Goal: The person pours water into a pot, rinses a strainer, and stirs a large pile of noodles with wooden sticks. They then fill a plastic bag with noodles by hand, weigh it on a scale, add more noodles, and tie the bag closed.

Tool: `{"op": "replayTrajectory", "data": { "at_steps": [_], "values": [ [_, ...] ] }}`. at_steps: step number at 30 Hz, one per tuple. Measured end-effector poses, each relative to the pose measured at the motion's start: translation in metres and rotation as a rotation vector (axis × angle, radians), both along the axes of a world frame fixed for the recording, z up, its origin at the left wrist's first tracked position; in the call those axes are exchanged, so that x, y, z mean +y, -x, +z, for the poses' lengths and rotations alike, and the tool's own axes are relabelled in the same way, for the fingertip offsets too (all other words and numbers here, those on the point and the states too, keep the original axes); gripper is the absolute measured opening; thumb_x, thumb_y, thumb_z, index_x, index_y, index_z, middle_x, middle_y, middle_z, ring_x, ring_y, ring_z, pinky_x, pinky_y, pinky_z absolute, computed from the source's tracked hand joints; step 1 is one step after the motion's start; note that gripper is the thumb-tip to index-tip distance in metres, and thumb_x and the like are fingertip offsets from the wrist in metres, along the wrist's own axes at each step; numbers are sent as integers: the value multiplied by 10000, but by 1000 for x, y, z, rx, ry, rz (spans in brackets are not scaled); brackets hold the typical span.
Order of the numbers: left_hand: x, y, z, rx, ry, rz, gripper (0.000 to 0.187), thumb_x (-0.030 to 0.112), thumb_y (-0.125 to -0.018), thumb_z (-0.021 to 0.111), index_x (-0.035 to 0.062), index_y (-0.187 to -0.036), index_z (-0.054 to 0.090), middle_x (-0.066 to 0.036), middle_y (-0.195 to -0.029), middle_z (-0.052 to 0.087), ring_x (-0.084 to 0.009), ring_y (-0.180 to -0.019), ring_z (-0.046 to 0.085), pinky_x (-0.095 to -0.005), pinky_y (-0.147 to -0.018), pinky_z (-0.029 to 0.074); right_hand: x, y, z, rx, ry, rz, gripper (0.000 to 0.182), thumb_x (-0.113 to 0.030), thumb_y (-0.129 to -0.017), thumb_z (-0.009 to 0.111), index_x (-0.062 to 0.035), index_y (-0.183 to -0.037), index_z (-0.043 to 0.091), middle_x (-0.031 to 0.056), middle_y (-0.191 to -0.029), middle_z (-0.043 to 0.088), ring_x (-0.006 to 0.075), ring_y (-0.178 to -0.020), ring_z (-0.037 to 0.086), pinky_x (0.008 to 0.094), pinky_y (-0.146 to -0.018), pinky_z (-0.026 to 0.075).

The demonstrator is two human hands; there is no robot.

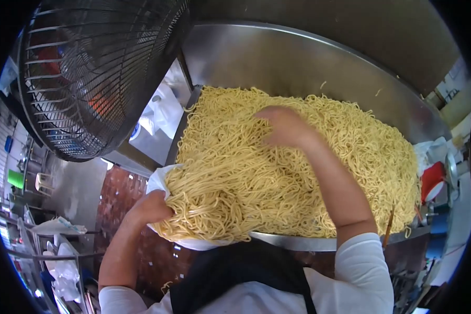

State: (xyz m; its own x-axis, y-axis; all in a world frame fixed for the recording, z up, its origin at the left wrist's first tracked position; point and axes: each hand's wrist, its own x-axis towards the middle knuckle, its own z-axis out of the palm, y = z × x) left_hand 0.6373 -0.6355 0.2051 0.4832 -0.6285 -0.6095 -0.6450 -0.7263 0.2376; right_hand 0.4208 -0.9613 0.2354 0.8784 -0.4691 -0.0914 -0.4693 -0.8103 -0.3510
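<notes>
Broad silver metal trough (277, 57), heaped with long yellow noodles (350, 152). White plastic bag (158, 181), noodle-filled, at its near left corner; left hand (156, 207) gripping the rim. Right hand (287, 126) at the heap's surface, blurred; cannot tell whether fingers grip strands.

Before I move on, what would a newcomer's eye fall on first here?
Probably the heap of yellow noodles in the metal trough, mid-picture, under the right hand. Next, the caged fan at upper left, then the white bag at the heap's near left corner, gripped by the left hand.
</notes>
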Motion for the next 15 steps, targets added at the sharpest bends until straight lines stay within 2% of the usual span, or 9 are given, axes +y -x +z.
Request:
{"op": "replayTrajectory", "data": {
  "at_steps": [2,3,5,6,8,11,13,15],
  "values": [
    [0,0,2,17,26,-5,552,188,-662,711,-162,-1075,602,-319,-1059,657,-385,-1018,662,-407,-885,516,43,-47,-26,-1,27,298,647,-139,-704,755,-101,-1320,560,160,-1373,532,339,-1289,478,418,-1088,391],
    [2,1,3,44,45,7,550,185,-653,720,-151,-1074,612,-310,-1050,664,-377,-1011,667,-398,-883,518,56,-71,-58,-103,0,409,661,-147,-670,758,-99,-1300,564,177,-1297,580,366,-1224,525,431,-1021,447],
    [12,-6,-13,73,101,3,494,161,-643,736,-97,-1056,656,-267,-1016,693,-334,-981,684,-373,-872,521,84,-99,-72,88,-286,346,669,-194,-637,777,-100,-1271,587,181,-1232,622,364,-1141,585,430,-931,494],
    [15,-6,-12,70,115,4,494,161,-643,736,-97,-1056,656,-267,-1016,693,-334,-981,684,-373,-872,521,84,-100,-73,87,-271,347,669,-194,-637,777,-100,-1271,587,181,-1232,622,364,-1141,585,430,-931,494],
    [20,-5,-11,167,199,60,424,112,-655,724,-64,-1038,683,-218,-995,713,-278,-956,690,-360,-862,522,86,-103,-76,454,-524,347,609,-277,-652,799,-38,-1191,645,166,-1095,691,318,-988,660,411,-845,525],
    [24,-6,-16,281,246,143,393,66,-669,704,-37,-1048,694,-168,-988,723,-233,-935,687,-352,-850,523,87,-68,-32,594,-574,374,614,-353,-675,795,-92,-1209,638,154,-1159,668,299,-1031,641,395,-861,508],
    [31,-13,-32,297,288,129,394,82,-689,694,-13,-1072,693,-171,-1012,719,-241,-971,679,-352,-882,511,80,-38,-13,571,-441,447,613,-382,-697,795,-71,-1201,636,124,-1133,680,276,-990,648,385,-841,512],
    [33,-16,-33,328,339,119,406,97,-699,674,27,-1099,695,-180,-1045,712,-255,-1026,665,-347,-926,493,69,-14,39,585,-389,383,604,-379,-699,806,-53,-1179,638,113,-1096,683,262,-952,648,370,-817,514]
  ]
}}
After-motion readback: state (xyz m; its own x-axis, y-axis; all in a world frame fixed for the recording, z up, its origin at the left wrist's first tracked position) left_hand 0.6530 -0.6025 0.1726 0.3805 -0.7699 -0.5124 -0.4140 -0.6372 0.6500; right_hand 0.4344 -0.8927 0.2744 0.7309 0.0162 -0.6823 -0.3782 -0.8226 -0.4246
